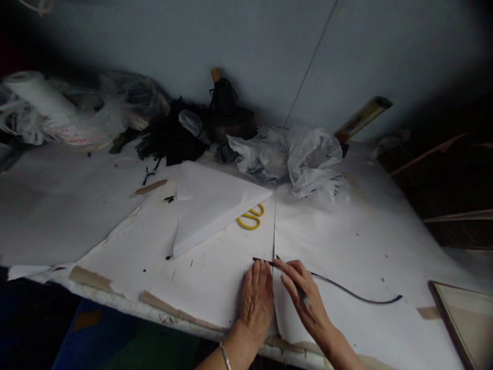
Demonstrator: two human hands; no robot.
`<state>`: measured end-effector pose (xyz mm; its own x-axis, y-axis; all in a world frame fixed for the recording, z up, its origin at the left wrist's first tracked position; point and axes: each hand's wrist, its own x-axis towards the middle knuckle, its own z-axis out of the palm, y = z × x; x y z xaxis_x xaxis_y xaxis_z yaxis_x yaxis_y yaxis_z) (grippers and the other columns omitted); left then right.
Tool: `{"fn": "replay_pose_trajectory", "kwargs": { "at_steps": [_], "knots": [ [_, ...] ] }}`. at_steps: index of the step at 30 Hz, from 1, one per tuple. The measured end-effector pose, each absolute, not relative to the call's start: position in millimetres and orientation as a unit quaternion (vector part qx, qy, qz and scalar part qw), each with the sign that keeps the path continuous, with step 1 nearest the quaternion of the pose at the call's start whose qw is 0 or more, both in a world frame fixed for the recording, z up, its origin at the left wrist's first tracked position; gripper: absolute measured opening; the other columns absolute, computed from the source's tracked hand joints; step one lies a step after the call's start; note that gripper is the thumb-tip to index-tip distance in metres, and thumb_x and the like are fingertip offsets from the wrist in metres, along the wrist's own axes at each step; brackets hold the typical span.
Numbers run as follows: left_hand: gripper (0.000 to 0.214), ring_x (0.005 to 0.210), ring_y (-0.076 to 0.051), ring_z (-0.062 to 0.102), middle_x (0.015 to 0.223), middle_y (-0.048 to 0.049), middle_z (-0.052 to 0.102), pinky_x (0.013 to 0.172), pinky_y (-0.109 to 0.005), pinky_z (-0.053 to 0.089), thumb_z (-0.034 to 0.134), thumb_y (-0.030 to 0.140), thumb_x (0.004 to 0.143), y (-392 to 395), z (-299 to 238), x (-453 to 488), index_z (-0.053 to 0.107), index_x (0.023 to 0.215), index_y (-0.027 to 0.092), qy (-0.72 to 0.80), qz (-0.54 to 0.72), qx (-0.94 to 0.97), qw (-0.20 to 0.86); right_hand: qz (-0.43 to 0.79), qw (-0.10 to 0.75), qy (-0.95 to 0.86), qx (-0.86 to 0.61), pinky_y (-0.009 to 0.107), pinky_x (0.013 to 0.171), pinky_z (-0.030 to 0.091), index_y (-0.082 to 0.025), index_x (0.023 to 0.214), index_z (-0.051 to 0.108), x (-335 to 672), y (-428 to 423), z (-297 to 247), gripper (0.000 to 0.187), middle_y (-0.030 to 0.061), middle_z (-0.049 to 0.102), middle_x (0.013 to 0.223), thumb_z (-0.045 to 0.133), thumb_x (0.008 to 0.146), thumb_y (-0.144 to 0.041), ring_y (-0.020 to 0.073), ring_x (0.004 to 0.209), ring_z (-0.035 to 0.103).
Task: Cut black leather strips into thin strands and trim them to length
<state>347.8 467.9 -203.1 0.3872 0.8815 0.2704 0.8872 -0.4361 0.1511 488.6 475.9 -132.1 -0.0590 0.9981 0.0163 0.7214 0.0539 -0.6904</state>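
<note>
A thin black strip (356, 295) runs across the white paper (215, 288) on the table, its right part curving away and its left end just past my left fingertips. My left hand (257, 293) lies with fingers stretched out and side by side, the tips on the strip near that end. Beside it, my right hand (304, 293) is closed round a dark pen or pencil (303, 295), whose point sticks out close to the strip. Beyond my hands, yellow-handled scissors (249, 223) lie partly under a folded white sheet (215, 200), which hides their blades.
Crumpled clear plastic bags (285, 154) sit along the wall, near a heap of black strips (173, 139) and a dark round object (231, 123). A white roll (40, 97) rests at the far left. A framed panel (462, 318) stands at the right edge.
</note>
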Motion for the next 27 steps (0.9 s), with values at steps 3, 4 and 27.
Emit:
{"fn": "replay_pose_trajectory", "kwargs": {
  "at_steps": [3,4,27],
  "knots": [
    [0.054,0.112,-0.023,0.056,0.127,-0.0133,0.060,0.093,-0.039,0.052,0.047,-0.002,0.077,467,-202,353,0.049,0.130,0.007,-0.540,-0.169,-0.824,0.004,0.364,0.316,-0.611,-0.628,0.028,0.073,0.049,-0.021,0.117,0.061,476,506,-128,0.032,0.0033,0.063,0.090,0.043,0.098,-0.041,0.0156,0.081,0.061],
    [0.055,0.109,-0.022,0.057,0.125,-0.0130,0.060,0.091,-0.037,0.052,0.046,-0.003,0.077,467,-200,355,0.048,0.131,0.007,-0.546,-0.175,-0.819,-0.004,0.382,0.318,-0.604,-0.623,0.027,0.071,0.049,-0.020,0.112,0.061,473,514,-129,0.031,0.0022,0.063,0.086,0.046,0.097,-0.042,0.0151,0.078,0.060],
    [0.047,0.085,-0.019,0.053,0.108,-0.0037,0.066,0.072,-0.034,0.048,0.049,0.006,0.084,467,-194,355,0.049,0.131,0.013,-0.585,-0.166,-0.791,-0.065,0.377,0.261,-0.657,-0.599,0.030,0.071,0.041,-0.021,0.084,0.058,461,524,-161,0.023,0.0002,0.060,0.078,0.050,0.095,-0.040,0.0164,0.076,0.053]
  ]
}}
